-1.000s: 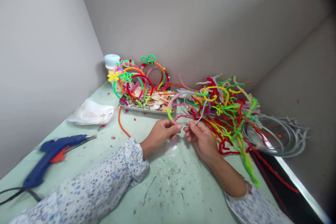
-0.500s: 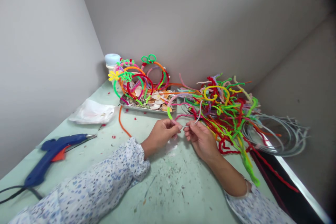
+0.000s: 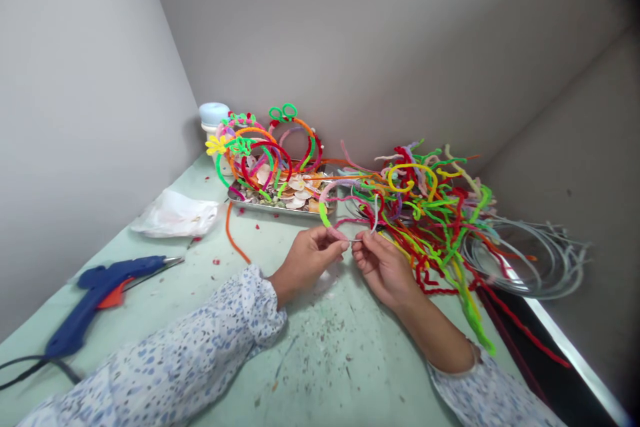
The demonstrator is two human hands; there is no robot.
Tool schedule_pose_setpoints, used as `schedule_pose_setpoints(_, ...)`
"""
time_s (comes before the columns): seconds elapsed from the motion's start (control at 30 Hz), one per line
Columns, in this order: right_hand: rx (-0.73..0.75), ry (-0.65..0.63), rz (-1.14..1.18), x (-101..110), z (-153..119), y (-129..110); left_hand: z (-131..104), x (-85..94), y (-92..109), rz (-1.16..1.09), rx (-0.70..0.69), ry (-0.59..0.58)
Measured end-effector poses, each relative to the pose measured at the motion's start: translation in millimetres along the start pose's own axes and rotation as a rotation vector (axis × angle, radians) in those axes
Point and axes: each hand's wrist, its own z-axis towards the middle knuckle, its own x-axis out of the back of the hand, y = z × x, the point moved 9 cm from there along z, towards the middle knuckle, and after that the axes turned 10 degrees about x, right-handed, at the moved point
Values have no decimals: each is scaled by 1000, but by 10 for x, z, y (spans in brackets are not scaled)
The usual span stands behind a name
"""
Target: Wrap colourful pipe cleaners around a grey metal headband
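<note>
With left hand (image 3: 311, 257) and right hand (image 3: 387, 270) nearly meeting above a pale green table (image 3: 325, 340), has a tangled heap of fuzzy stems (image 3: 425, 207) just beyond the right one. Farther back, to the left, faces a metal tray (image 3: 300, 213) of shells, with colourful hoops (image 3: 273, 145) above it. Off to the left, has a blue glue gun (image 3: 90, 310), then a white bag (image 3: 175, 215). Between left thumb and fingers, pinches the pink end of a fuzzy-wrapped band (image 3: 325, 215), curving upward toward the heap. With right fingertips, pinches a thin grey strand (image 3: 376, 211), spanning the small gap between both hands.
</note>
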Motion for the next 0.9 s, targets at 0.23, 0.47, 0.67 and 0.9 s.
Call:
schedule_pose_setpoints(0.23,-10,-38,-60,-17,-2,12,-28,21,35,11,-49,27)
schedule_pose_setpoints(0.47,-30,-11,29,-16,-9,38,-45,0,85,42,-96,6)
schedule_pose_setpoints(0.67,-56,-4,128,-32,-7,61,-38,12,57,62,-96,17)
schedule_pose_setpoints(0.9,-54,-26,135,-50,-9,58,-37,5,106,91,-135,4)
